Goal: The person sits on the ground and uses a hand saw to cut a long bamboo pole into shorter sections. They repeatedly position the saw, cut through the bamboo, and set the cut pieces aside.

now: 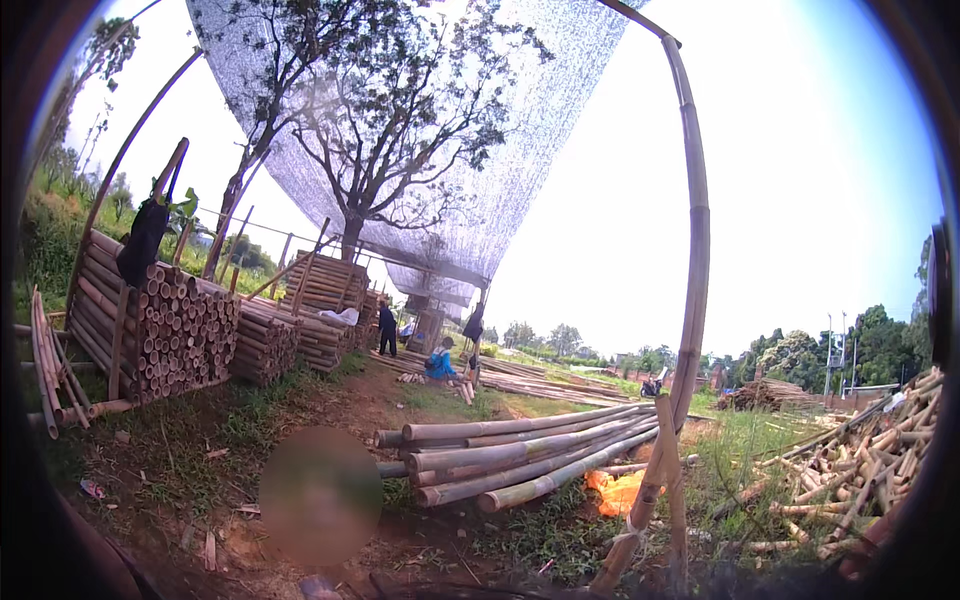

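Note:
Neither my left hand nor my right hand can be made out in the head view. Ahead of me lies a stack of long bamboo poles [530, 446], their cut ends toward me. A tall bamboo post [692, 230] rises at its right, with a shorter split brace [671, 490] against it and a pale tie near its foot. Bright orange sheeting [615, 490] is bunched on the ground behind the post. A round blurred patch hides part of the ground left of the poles.
Cut bamboo [185, 335] is stacked at the left, with a dark bag [145, 240] hung above it. Bamboo offcuts [880, 475] heap up at the right. Shade netting [480, 120] stretches overhead. A person in blue [438, 365] sits farther off; another in dark clothes [387, 328] stands.

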The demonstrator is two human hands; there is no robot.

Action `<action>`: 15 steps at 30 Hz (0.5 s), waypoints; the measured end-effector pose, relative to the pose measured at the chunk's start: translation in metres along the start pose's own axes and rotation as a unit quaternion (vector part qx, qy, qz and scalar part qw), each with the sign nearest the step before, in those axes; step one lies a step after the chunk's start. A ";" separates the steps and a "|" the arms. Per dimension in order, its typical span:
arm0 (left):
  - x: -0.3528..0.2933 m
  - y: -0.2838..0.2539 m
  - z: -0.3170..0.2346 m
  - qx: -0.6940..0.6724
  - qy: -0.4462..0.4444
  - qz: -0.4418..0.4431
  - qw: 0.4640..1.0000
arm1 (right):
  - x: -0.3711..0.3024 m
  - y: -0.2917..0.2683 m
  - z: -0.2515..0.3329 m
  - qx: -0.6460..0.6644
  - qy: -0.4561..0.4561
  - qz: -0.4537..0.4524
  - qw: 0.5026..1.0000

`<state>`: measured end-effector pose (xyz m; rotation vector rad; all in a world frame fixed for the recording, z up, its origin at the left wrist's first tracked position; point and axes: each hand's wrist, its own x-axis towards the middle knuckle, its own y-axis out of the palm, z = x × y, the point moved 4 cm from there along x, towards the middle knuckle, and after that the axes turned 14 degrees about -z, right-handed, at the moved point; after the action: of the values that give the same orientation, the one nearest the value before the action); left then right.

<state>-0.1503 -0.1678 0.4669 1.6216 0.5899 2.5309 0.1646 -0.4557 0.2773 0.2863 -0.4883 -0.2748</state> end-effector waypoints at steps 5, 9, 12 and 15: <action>-0.013 0.044 0.042 -0.045 -0.035 0.031 0.998 | -0.008 0.013 0.096 -0.055 -0.128 0.005 0.990; -0.055 0.058 0.085 -0.058 -0.074 0.025 0.995 | -0.015 -0.015 0.079 -0.109 -0.158 -0.030 0.981; -0.109 0.067 0.117 -0.105 -0.111 -0.003 0.988 | -0.014 -0.069 0.007 -0.192 -0.133 -0.091 0.968; -0.089 0.031 0.083 -0.027 -0.073 0.017 0.997 | -0.038 -0.027 -0.111 -0.191 -0.065 -0.017 0.979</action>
<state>-0.0332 -0.1972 0.4316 1.7933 0.4799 2.4005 0.1825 -0.4461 0.1589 -0.0984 -0.5490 -0.4160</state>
